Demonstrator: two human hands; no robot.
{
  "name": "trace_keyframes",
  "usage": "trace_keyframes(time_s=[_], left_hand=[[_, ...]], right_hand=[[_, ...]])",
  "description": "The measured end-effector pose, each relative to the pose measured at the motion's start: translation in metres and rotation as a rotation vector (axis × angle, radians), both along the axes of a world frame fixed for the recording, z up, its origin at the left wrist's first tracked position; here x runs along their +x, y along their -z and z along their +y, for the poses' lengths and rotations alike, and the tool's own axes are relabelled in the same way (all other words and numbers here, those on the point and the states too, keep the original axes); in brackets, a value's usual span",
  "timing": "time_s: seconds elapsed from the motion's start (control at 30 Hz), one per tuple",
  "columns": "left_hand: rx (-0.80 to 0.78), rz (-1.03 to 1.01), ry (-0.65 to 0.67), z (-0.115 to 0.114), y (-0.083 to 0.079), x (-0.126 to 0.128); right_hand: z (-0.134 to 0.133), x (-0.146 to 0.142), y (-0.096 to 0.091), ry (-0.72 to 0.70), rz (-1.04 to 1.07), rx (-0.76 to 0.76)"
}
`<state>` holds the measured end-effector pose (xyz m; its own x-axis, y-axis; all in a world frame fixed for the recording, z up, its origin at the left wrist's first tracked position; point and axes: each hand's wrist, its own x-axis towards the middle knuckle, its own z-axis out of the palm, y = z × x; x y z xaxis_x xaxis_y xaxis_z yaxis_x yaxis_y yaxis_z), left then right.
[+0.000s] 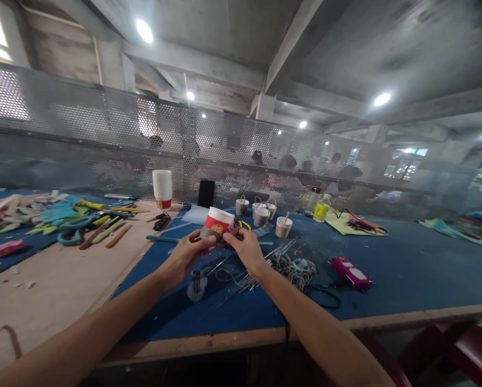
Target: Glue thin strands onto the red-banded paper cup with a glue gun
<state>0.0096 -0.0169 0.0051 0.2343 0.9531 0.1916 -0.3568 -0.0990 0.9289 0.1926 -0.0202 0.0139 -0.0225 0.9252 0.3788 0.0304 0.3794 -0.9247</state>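
Note:
A red and white paper cup [218, 219], its lower part wrapped in grey cord, is held up over the blue table. My left hand [195, 244] grips the cup from the left, with the thumb across its lower part. On the other side my right hand [243, 244] has its fingers closed at the cup's lower right edge, by the grey wrapping. Whether they pinch the cup or the cord is too small to tell. Below lie a tangle of grey cord [293, 269] and several thin metal wires [241, 285]. A small loose bundle of cord [197, 285] rests nearer me.
Behind the hands stand small cord-wrapped cups [261, 216], a cup with a stick [283, 227], a phone [206, 193] and stacked paper cups [162, 188]. Scissors [73, 228] and tools lie left. A yellow bottle [321, 208] and magenta box [352, 273] are right. A perforated screen [225, 145] borders the back.

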Motion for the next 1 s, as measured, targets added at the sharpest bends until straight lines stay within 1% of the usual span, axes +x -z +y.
trace_keyframes(time_s=[0.13, 0.23, 0.3, 0.5, 0.63, 0.83, 1.0], left_hand=[[-0.021, -0.040, 0.055, -0.001, -0.003, -0.001], [-0.024, -0.081, 0.089, -0.002, -0.006, -0.003], [-0.027, -0.106, 0.113, -0.002, -0.007, -0.004], [-0.088, -0.178, 0.133, 0.002, -0.006, -0.007], [-0.106, -0.224, 0.156, 0.006, -0.003, -0.009], [-0.096, -0.259, 0.182, 0.005, -0.006, -0.013], [-0.214, -0.321, 0.175, 0.003, -0.013, -0.017]], right_hand=[[-0.003, -0.003, -0.002, -0.039, 0.016, 0.038], [-0.006, -0.005, -0.003, -0.159, 0.066, 0.006], [-0.007, -0.005, -0.003, -0.202, 0.065, -0.015], [-0.009, -0.002, -0.004, -0.172, 0.027, 0.006], [-0.015, -0.001, -0.004, -0.181, -0.073, 0.047], [-0.022, -0.003, 0.004, -0.214, -0.349, 0.181], [-0.023, -0.002, 0.004, -0.276, -0.402, 0.159]])
